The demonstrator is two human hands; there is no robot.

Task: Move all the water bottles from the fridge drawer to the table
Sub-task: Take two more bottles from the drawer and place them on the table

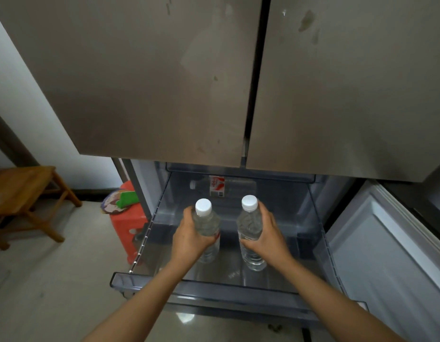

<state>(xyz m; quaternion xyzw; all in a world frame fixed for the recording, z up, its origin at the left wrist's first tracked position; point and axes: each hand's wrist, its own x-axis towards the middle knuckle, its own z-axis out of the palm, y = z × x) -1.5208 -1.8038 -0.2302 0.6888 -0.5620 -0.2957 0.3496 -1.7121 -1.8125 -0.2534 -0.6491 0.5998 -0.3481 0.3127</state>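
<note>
A person's left hand [189, 233] and right hand [268, 233] each grip an upright clear water bottle in the open fridge drawer [214, 285], fingers curled round the bodies below the white caps. The left bottle [206, 218] and right bottle [249, 218] stand apart between the palms. Beyond the fingertips, a third bottle [221, 186] lies on its side at the drawer's back, below the closed fridge doors [164, 82].
</note>
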